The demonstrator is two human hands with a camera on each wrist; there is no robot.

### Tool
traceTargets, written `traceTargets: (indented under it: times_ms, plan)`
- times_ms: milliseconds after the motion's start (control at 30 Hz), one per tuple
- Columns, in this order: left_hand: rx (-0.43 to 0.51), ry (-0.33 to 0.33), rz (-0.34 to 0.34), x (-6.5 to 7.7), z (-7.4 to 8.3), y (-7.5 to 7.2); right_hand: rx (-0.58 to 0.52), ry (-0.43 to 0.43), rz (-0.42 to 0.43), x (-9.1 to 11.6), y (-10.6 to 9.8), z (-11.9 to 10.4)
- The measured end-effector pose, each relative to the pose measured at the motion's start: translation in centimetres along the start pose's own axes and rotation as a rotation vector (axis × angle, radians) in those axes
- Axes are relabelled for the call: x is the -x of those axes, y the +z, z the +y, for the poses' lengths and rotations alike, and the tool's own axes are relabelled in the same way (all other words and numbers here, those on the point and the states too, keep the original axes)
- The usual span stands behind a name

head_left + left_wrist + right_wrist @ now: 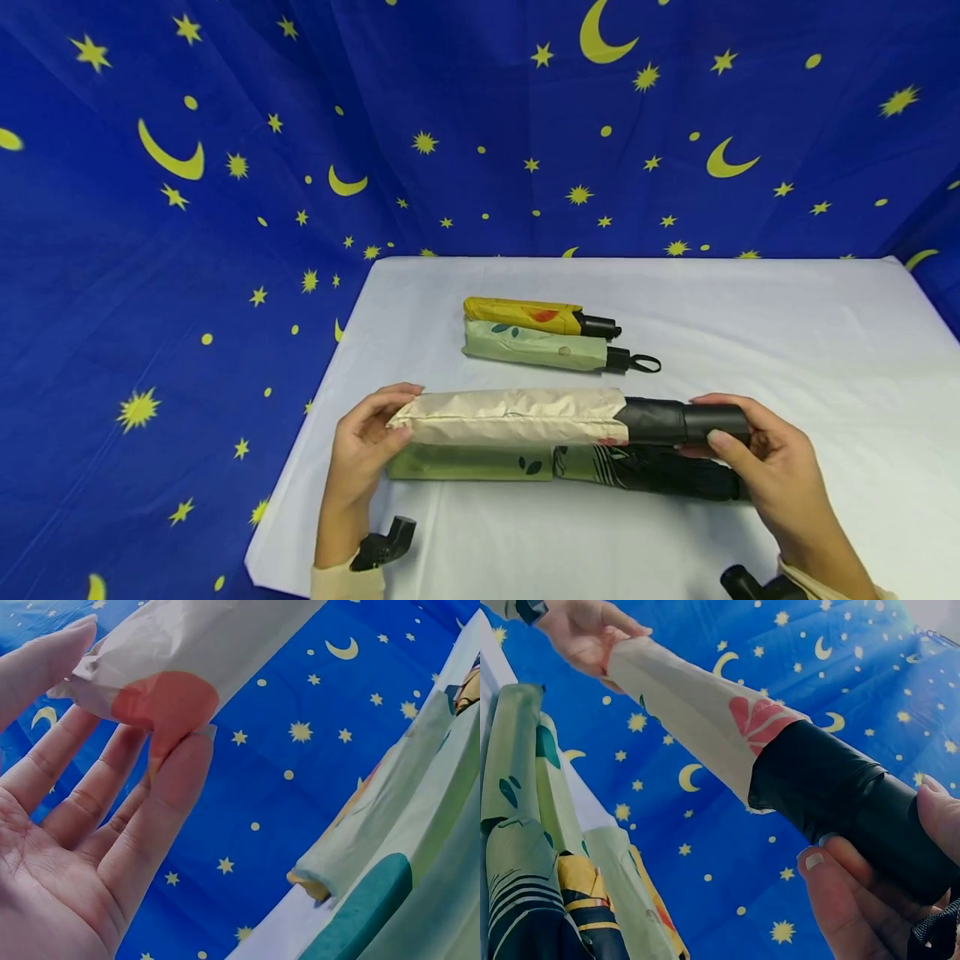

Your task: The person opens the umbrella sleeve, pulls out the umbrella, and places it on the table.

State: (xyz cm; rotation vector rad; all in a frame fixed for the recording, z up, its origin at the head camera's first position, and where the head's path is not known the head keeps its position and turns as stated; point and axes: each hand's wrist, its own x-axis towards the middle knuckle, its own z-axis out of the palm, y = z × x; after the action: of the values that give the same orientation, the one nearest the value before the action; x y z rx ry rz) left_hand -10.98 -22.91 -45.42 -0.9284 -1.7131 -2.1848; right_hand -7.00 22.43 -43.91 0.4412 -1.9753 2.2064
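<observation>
A folded umbrella in a cream sleeve (517, 417) is held level above the table, lengthwise between both hands. At its left end, my left hand (360, 454) pinches the sleeve's tip between thumb and fingers. An orange-red print shows near that tip in the left wrist view. My right hand (783, 458) grips the black handle (716, 423) at the other end, thumb on the near side. A black section (817, 776) sticks out of the sleeve mouth in the right wrist view, beside a pink printed shape (761, 724). How far the umbrella reaches inside the sleeve is hidden.
On the white table (825, 333), a yellow sleeved umbrella (517, 312) and a pale green one (540, 346) lie side by side farther back. Below the held umbrella lie a green sleeve (472, 464) and a partly covered black-and-green umbrella (660, 472). A blue starry curtain (480, 167) stands behind.
</observation>
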Motion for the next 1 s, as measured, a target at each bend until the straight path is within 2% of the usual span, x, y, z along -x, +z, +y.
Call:
traceTargets:
  times_ms: [300,533,633,800,1000]
  plan:
    - [-0.006,-0.009,0.016,0.1,-0.2,-0.2,-0.044,-0.033,0.029,0.2,-0.5,0.4]
    - [0.051,0.015,0.037,0.2,-0.2,-0.5,-0.028,-0.025,0.072,0.3,-1.0,0.4]
    - [0.052,0.007,0.007,0.1,-0.4,-0.4,-0.035,-0.029,0.074,0.3,-1.0,0.5]
    - [0.002,-0.037,-0.036,-0.4,-1.0,0.5,-0.037,-0.029,0.063,0.3,-1.0,0.6]
    - [0.008,-0.034,0.043,-0.3,-0.8,0.7,-0.005,-0.015,0.076,0.5,-1.2,0.4]
